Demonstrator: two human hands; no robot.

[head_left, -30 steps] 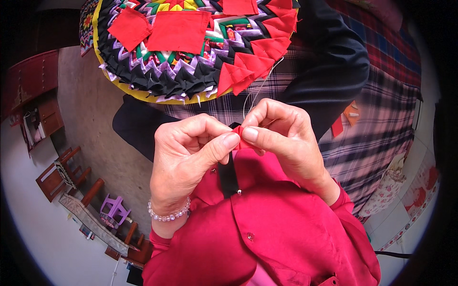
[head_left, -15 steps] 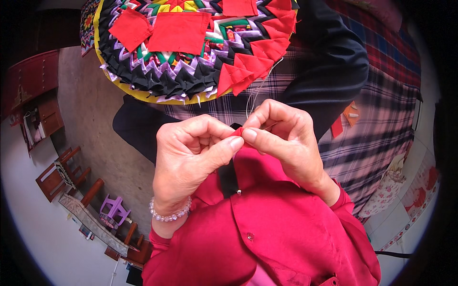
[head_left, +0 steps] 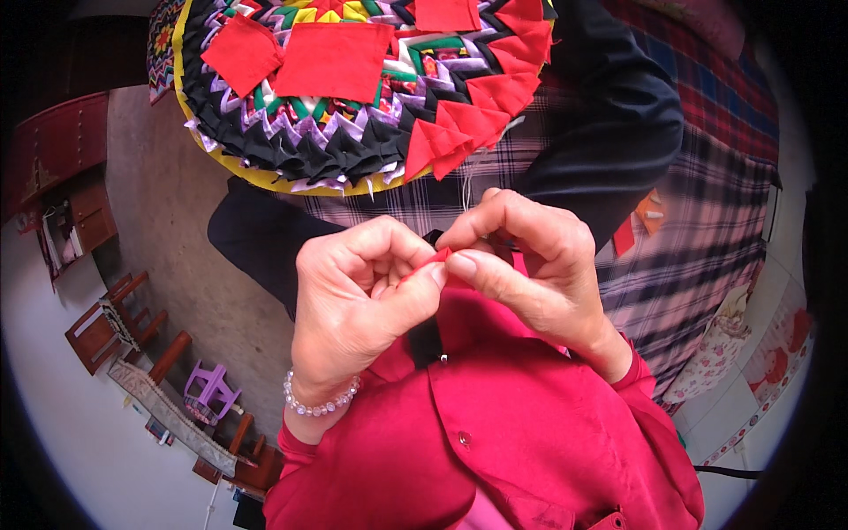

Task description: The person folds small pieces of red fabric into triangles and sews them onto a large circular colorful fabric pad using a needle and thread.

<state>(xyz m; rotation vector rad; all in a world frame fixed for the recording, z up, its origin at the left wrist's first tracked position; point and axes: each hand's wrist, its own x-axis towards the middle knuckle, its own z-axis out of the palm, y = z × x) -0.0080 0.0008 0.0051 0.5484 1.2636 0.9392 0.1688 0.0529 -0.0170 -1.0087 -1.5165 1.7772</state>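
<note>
A small piece of red cloth (head_left: 441,255), folded, sits near the centre of the frame, pinched by its left side between thumb and forefinger of the left hand (head_left: 367,278) and by its right side in the same grip of the right hand (head_left: 530,261). For a crisp crease, both pinches should probably stay close and even, edges matched, with the pale thread (head_left: 467,193) just above kept out of the fold. The round patchwork (head_left: 331,159) fills the upper middle, loose red squares (head_left: 334,60) on it.

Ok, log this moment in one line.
left hand: pinching red cloth | right hand: pinching same cloth | patchwork: beyond hands, red squares on top
</note>
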